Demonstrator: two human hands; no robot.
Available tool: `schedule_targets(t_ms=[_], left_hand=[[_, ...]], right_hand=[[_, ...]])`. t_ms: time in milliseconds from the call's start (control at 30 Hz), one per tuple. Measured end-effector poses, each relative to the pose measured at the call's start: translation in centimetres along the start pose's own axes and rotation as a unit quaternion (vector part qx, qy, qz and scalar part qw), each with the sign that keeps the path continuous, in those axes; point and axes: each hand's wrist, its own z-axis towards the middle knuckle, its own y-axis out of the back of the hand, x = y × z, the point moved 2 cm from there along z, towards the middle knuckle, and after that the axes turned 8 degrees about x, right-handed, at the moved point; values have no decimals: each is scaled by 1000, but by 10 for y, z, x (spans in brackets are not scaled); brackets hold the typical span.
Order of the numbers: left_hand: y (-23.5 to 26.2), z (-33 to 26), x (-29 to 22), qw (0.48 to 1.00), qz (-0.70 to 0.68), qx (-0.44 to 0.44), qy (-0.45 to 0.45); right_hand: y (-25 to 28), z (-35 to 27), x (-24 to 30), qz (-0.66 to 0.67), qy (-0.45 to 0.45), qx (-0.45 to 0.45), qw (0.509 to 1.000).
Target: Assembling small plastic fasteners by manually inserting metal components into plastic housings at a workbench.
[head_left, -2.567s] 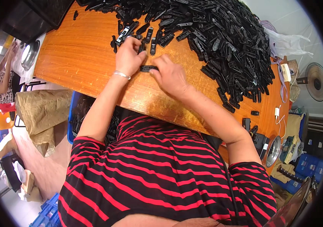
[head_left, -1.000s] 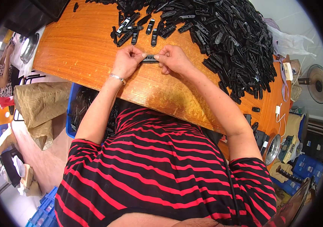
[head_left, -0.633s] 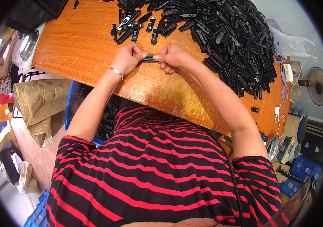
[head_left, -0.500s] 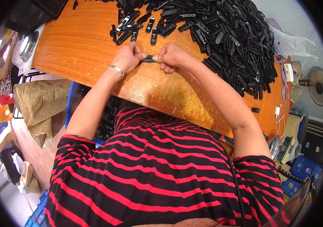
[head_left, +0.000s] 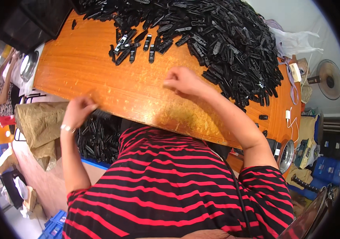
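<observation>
My left hand (head_left: 79, 111) hangs just off the table's front left edge, above a crate full of slim black plastic parts (head_left: 98, 137). It is slightly blurred; thumb and fingers look apart, and I see nothing between them. Over the middle of the wooden table (head_left: 118, 85), my right hand (head_left: 184, 81) is held with its fingers curled in toward the thumb, no part showing in it. Beyond it lies a small group of black parts (head_left: 132, 55), some with pale, shiny faces. A great heap of similar black parts (head_left: 233, 47) covers the table's far and right side.
The blue crate's rim (head_left: 98, 164) shows below the table edge. Brown wrapping (head_left: 40, 123) stands to the left. On the right are a fan (head_left: 329, 79), a white cable (head_left: 293, 123) and a metal bowl (head_left: 286, 156). Another person (head_left: 0, 91) is at far left.
Both hands held one black part together at the table; they have separated. My left hand has moved left and nearer, over the crate. The part no longer shows between them.
</observation>
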Motion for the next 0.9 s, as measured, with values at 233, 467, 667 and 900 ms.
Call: schedule_targets(t_ms=[233,467,667,900], left_hand=[[-12,21,-23,984,-48,-162,-64],[-66,110,-107,946,133,-228,-186],[-74,131,-113,942,182,-232,-163],[-84,126,-108,929,170,-256,-205]], right_hand=[[63,-13,-18,-373,24,-342,862],[53,8,-21,-399,39,-342,850],[37,7,-17,-302,128,-360,873],[-6,2,5,-225,227,-300,899]])
